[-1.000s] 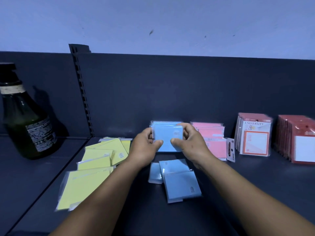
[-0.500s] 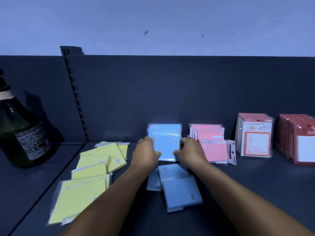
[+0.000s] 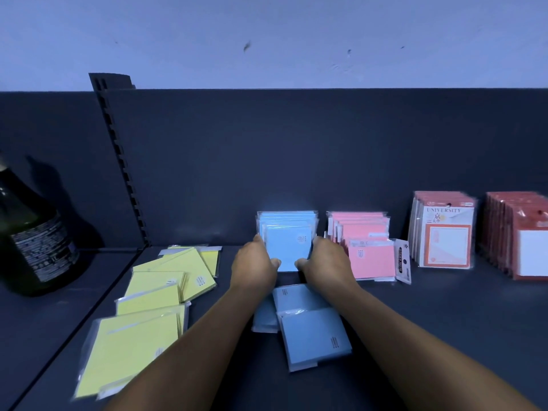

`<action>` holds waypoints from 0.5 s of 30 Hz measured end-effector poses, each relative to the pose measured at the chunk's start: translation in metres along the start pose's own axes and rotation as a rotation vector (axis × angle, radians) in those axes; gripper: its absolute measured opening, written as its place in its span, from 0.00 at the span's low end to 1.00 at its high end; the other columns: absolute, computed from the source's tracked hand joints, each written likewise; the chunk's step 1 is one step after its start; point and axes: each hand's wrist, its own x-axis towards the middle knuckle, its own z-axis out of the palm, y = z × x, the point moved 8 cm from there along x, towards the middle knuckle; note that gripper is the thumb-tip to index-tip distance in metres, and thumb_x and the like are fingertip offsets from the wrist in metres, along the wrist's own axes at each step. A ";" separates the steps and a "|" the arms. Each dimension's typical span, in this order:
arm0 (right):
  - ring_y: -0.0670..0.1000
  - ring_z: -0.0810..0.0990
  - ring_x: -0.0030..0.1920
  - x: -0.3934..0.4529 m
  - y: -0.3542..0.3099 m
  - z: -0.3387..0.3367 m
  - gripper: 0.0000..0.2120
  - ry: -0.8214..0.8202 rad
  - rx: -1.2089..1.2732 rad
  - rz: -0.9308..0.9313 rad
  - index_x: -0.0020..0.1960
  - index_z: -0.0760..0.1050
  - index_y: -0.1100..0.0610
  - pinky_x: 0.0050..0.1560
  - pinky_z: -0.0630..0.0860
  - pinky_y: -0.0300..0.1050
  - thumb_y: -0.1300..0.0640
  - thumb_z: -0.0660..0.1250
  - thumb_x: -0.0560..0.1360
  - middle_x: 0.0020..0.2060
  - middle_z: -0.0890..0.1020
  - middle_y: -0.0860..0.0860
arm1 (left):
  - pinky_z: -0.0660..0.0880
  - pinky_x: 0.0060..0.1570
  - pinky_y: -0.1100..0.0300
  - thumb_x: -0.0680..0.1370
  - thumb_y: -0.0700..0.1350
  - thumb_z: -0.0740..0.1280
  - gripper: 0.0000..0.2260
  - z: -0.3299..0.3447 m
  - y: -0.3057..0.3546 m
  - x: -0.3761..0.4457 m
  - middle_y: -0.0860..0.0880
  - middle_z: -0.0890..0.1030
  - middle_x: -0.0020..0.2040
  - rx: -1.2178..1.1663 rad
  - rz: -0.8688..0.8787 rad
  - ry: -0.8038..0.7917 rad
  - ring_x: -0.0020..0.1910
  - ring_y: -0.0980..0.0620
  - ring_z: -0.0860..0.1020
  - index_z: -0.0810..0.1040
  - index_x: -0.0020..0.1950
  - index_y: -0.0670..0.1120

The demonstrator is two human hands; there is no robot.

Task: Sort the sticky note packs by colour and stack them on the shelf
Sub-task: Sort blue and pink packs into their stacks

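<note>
Moved: both hands have gone further back on the shelf point(image 3: 444, 336) since a second ago, and the blue pack point(image 3: 289, 252) they carried now stands at the front of the blue row point(image 3: 286, 221).
Left hand point(image 3: 255, 269): clamped on the blue pack's left edge, thumb at its lower front.
Right hand point(image 3: 327, 266): clamped on the pack's right edge, thumb likewise at the lower front.
Blue pack: upright, bottom edge on or just above the shelf; which, I cannot tell.
Blue row: upright against the shelf's back wall.
Loose blue packs point(image 3: 311, 330): lying flat and overlapping between the forearms, nearer the front edge, unchanged.
Pink packs point(image 3: 364, 247): upright row just right of the blue row.
Yellow packs point(image 3: 154, 307): scattered flat to the left, running toward the front left corner.
Red-bordered packs point(image 3: 443, 232): upright, further right.
Red packs point(image 3: 519, 235): upright at the right end.
Bottle point(image 3: 32, 232): dark, on the neighbouring shelf at far left.
</note>
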 end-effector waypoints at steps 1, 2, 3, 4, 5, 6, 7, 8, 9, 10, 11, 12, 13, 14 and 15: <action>0.55 0.79 0.44 0.000 0.000 -0.001 0.09 0.008 0.003 -0.004 0.52 0.75 0.60 0.43 0.74 0.44 0.57 0.68 0.74 0.47 0.82 0.55 | 0.74 0.48 0.53 0.76 0.45 0.67 0.14 0.000 0.000 0.000 0.42 0.80 0.53 -0.005 0.007 0.006 0.52 0.43 0.77 0.71 0.58 0.41; 0.54 0.78 0.43 0.000 0.001 -0.002 0.09 0.011 0.003 -0.008 0.52 0.75 0.60 0.42 0.74 0.44 0.57 0.68 0.74 0.47 0.82 0.55 | 0.74 0.46 0.53 0.76 0.45 0.67 0.13 -0.001 0.000 0.000 0.42 0.80 0.52 -0.009 0.013 0.008 0.51 0.44 0.78 0.72 0.56 0.40; 0.54 0.77 0.42 -0.001 0.001 -0.003 0.09 0.011 0.003 -0.011 0.51 0.75 0.61 0.42 0.73 0.44 0.57 0.68 0.74 0.46 0.82 0.55 | 0.73 0.45 0.53 0.76 0.45 0.67 0.12 -0.002 0.000 0.000 0.42 0.80 0.51 -0.012 0.021 0.010 0.51 0.44 0.78 0.72 0.55 0.40; 0.54 0.76 0.42 -0.001 0.000 -0.003 0.09 0.008 0.006 -0.011 0.51 0.75 0.61 0.41 0.72 0.43 0.57 0.68 0.74 0.46 0.82 0.55 | 0.72 0.45 0.54 0.75 0.45 0.68 0.12 -0.002 0.000 0.000 0.42 0.80 0.51 -0.009 0.024 0.008 0.51 0.44 0.77 0.72 0.55 0.40; 0.54 0.76 0.41 -0.002 0.000 -0.004 0.09 0.001 0.009 -0.008 0.51 0.75 0.61 0.40 0.71 0.43 0.56 0.68 0.74 0.46 0.81 0.55 | 0.72 0.44 0.54 0.75 0.45 0.68 0.13 -0.003 0.001 -0.001 0.42 0.80 0.51 -0.001 0.026 0.008 0.51 0.44 0.77 0.72 0.55 0.40; 0.54 0.75 0.41 -0.003 -0.001 -0.004 0.08 -0.008 0.007 -0.004 0.49 0.74 0.61 0.39 0.70 0.43 0.56 0.68 0.74 0.44 0.81 0.54 | 0.72 0.44 0.55 0.75 0.46 0.68 0.14 -0.004 0.001 -0.002 0.43 0.80 0.52 0.009 0.024 0.005 0.52 0.44 0.77 0.72 0.56 0.40; 0.54 0.75 0.40 -0.004 -0.001 -0.006 0.08 -0.017 0.000 0.003 0.46 0.73 0.60 0.37 0.69 0.42 0.56 0.68 0.74 0.42 0.79 0.54 | 0.72 0.44 0.55 0.75 0.46 0.69 0.15 -0.006 0.002 -0.003 0.43 0.80 0.52 0.013 0.022 0.001 0.52 0.44 0.78 0.72 0.56 0.40; 0.53 0.74 0.38 -0.006 -0.001 -0.008 0.09 -0.023 -0.006 0.012 0.42 0.71 0.59 0.34 0.67 0.43 0.55 0.68 0.74 0.38 0.77 0.53 | 0.72 0.43 0.56 0.75 0.47 0.70 0.15 -0.008 0.003 -0.005 0.43 0.80 0.52 0.009 0.013 -0.005 0.51 0.44 0.78 0.72 0.56 0.40; 0.53 0.73 0.36 -0.007 0.000 -0.011 0.12 -0.030 -0.007 0.020 0.37 0.68 0.58 0.30 0.65 0.43 0.55 0.68 0.74 0.34 0.74 0.52 | 0.72 0.42 0.56 0.74 0.47 0.70 0.16 -0.010 0.004 -0.006 0.43 0.80 0.51 -0.005 -0.002 -0.016 0.50 0.44 0.78 0.72 0.56 0.40; 0.52 0.71 0.33 -0.009 -0.001 -0.014 0.15 -0.038 -0.004 0.023 0.35 0.65 0.57 0.29 0.63 0.43 0.54 0.68 0.74 0.32 0.71 0.51 | 0.73 0.41 0.56 0.74 0.48 0.70 0.16 -0.013 0.004 -0.008 0.44 0.80 0.50 -0.022 -0.021 -0.032 0.48 0.44 0.79 0.72 0.55 0.41; 0.51 0.69 0.32 -0.011 -0.002 -0.018 0.16 -0.048 0.002 0.021 0.34 0.64 0.57 0.28 0.62 0.43 0.53 0.68 0.74 0.31 0.70 0.51 | 0.74 0.41 0.56 0.74 0.49 0.70 0.15 -0.015 0.004 -0.010 0.44 0.80 0.49 -0.033 -0.033 -0.054 0.47 0.44 0.80 0.72 0.54 0.41; 0.50 0.69 0.32 -0.015 -0.003 -0.023 0.16 -0.062 0.008 0.017 0.35 0.65 0.57 0.28 0.62 0.43 0.53 0.69 0.73 0.32 0.70 0.51 | 0.75 0.42 0.55 0.75 0.50 0.70 0.14 -0.016 0.004 -0.012 0.44 0.80 0.47 -0.029 -0.033 -0.081 0.45 0.44 0.80 0.72 0.52 0.42; 0.51 0.70 0.33 -0.019 -0.005 -0.028 0.15 -0.087 0.006 0.008 0.37 0.66 0.57 0.30 0.63 0.43 0.52 0.69 0.73 0.33 0.71 0.51 | 0.76 0.44 0.53 0.75 0.51 0.69 0.13 -0.018 0.004 -0.014 0.44 0.81 0.47 -0.015 -0.025 -0.113 0.45 0.44 0.81 0.73 0.49 0.42; 0.51 0.71 0.34 -0.024 -0.006 -0.032 0.15 -0.119 -0.008 -0.012 0.37 0.67 0.57 0.31 0.65 0.43 0.51 0.70 0.72 0.34 0.72 0.51 | 0.76 0.45 0.52 0.75 0.52 0.68 0.13 -0.019 0.003 -0.018 0.44 0.82 0.46 0.011 -0.014 -0.149 0.45 0.44 0.81 0.73 0.47 0.42; 0.52 0.73 0.36 -0.031 -0.007 -0.036 0.15 -0.168 -0.025 -0.037 0.38 0.69 0.57 0.34 0.67 0.43 0.50 0.72 0.71 0.36 0.74 0.51 | 0.76 0.45 0.53 0.76 0.53 0.67 0.14 -0.019 0.003 -0.022 0.43 0.82 0.46 0.046 -0.002 -0.192 0.46 0.44 0.81 0.75 0.46 0.42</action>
